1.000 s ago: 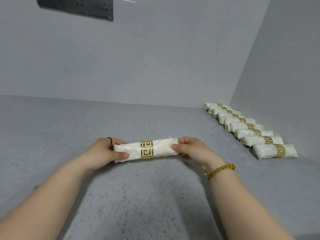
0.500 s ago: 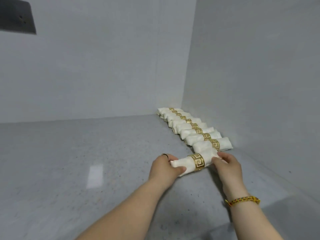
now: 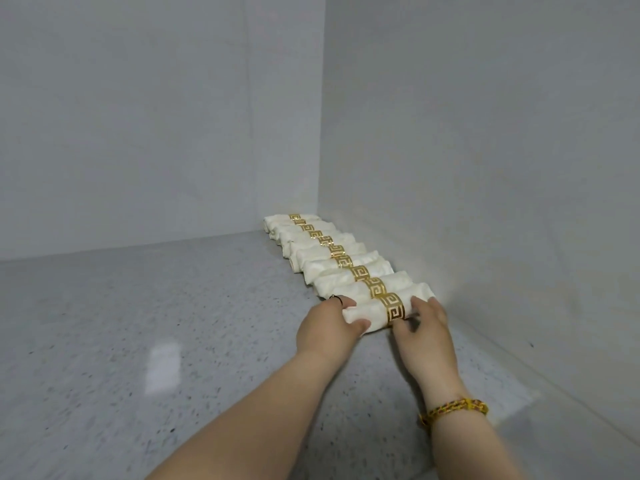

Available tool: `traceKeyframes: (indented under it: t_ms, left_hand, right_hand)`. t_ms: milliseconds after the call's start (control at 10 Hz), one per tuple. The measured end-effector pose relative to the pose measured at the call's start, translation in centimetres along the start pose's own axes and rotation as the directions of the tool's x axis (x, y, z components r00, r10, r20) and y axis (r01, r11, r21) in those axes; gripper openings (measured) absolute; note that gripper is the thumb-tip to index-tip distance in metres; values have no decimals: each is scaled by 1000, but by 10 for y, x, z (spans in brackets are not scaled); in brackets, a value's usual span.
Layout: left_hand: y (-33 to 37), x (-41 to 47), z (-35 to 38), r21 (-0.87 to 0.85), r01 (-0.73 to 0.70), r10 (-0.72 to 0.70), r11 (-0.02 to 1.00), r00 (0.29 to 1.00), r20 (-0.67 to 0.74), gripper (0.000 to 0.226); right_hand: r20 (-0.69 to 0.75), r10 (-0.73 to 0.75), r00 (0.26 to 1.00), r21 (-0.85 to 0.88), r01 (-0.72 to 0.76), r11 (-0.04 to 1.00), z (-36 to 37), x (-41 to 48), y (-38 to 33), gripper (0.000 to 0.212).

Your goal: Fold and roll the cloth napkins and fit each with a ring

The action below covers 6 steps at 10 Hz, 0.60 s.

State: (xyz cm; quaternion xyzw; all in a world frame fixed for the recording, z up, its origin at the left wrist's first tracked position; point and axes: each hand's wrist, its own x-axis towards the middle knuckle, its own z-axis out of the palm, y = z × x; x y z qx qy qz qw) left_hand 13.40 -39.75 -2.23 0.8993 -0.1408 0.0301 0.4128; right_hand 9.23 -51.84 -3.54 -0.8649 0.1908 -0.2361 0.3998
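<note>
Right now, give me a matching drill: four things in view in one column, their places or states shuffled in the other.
Things:
1. left hand
2. right hand
3. nearest gold ring
4. row of finished rolls

Places or states:
A. around the middle of the held napkin roll
B. lined up beside the right-hand wall, running into the corner
C. grips the held roll's left end
D. holds the held roll's right end

Pairs: 1-C, 2-D, 3-A, 4-B
</note>
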Motion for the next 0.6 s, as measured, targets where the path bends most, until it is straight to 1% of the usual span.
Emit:
traceKeyframes:
  t_ms: [100,200,300,400,500,600]
  left_hand:
    - [0,1,5,22,-11,11,1000,999,-37,45]
    - [0,-1,7,43,-29,31,999,999,-43,57]
    - [2,-7,7,30,-54,55,998,997,-51,70]
    - [2,-15,1,61,-85,87,995,996,-30,71]
    - [-3,-20,-14,90,-65,69,994,997,-38,61]
    - [-15,-30,-43,235,-46,55,971,998,-32,48]
  right_hand:
    - [15,-13,1000,-8,13,1000,-1,0,1,51]
    - [21,0,1000,-3,0,1000,-2,-1,0,52]
    - [5,-7,1000,-7,7,1000,-4,-3,1,50]
    - [-9,-15,1000,-25,15,1000,-3,-4,2,48]
    - [-19,6,1000,-12,-6,1000,0,-4,7,44]
    - [-71,20,997,-66,-25,997,-1,-8,0,41]
